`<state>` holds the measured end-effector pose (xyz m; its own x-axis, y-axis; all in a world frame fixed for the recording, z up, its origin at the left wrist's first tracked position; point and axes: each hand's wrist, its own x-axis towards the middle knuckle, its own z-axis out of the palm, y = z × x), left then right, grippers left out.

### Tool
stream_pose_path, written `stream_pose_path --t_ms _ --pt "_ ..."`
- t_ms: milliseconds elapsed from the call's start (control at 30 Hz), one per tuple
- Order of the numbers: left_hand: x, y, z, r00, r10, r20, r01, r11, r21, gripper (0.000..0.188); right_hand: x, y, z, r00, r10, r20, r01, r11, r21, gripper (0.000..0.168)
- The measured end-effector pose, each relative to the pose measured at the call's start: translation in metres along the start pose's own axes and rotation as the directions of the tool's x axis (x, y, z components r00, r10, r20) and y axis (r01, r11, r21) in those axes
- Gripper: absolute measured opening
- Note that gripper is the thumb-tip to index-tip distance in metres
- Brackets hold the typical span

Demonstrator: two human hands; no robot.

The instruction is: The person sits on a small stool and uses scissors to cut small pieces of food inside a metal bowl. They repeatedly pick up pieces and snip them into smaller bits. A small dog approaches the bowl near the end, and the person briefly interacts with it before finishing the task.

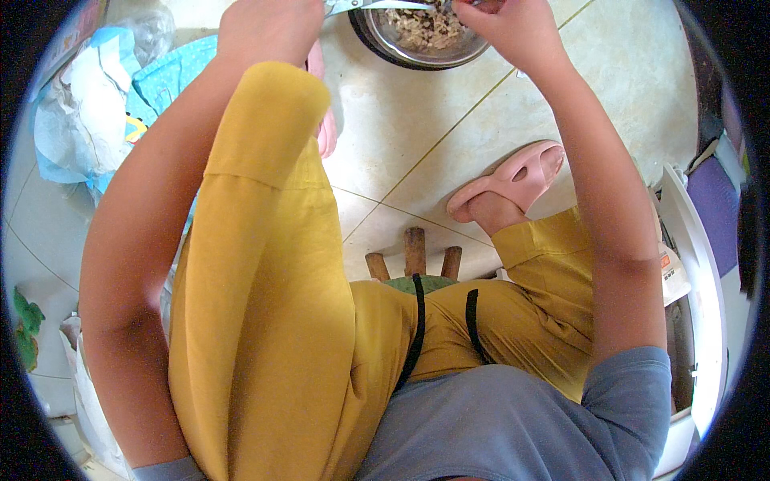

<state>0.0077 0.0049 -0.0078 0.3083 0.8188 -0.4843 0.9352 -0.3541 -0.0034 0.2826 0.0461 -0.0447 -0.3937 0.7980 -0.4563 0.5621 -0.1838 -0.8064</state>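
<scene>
At the top edge my left hand (271, 30) holds scissors (346, 6), whose metal blades point right over a round metal bowl (421, 60). The handles are hidden by the hand or lie beyond the picture. Small, pale brown chopped pieces (421, 30) lie in the bowl, with darker bits among them. My right hand (517, 30) is at the bowl's upper right, its fingertips pinching a small dark reddish piece (490, 6) near the blade tips. The kind of food is not clear. The top edge cuts off both hands and part of the bowl.
The bowl is on or just above the tiled floor (409, 120). Blue patterned fabric or plastic (168, 78) and crumpled white sheets (90, 90) lie at left. Pink slippers (511, 180) are on my feet. A wooden-legged stool (415, 252) is beneath me. A white curved rim (698, 270) stands at right.
</scene>
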Motion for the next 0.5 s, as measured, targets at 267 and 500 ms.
stream_pose_path --t_ms 267,500 --pt "0.000 -0.001 0.000 1.000 -0.006 0.028 0.006 1.000 -0.007 0.012 -0.007 0.019 0.018 0.947 0.284 0.149 -0.304 0.647 0.699 0.007" --pt "-0.008 -0.005 0.012 0.997 -0.069 0.031 0.070 0.997 -0.035 0.019 -0.009 0.020 0.026 0.946 0.313 0.080 -0.277 0.658 0.700 0.011"
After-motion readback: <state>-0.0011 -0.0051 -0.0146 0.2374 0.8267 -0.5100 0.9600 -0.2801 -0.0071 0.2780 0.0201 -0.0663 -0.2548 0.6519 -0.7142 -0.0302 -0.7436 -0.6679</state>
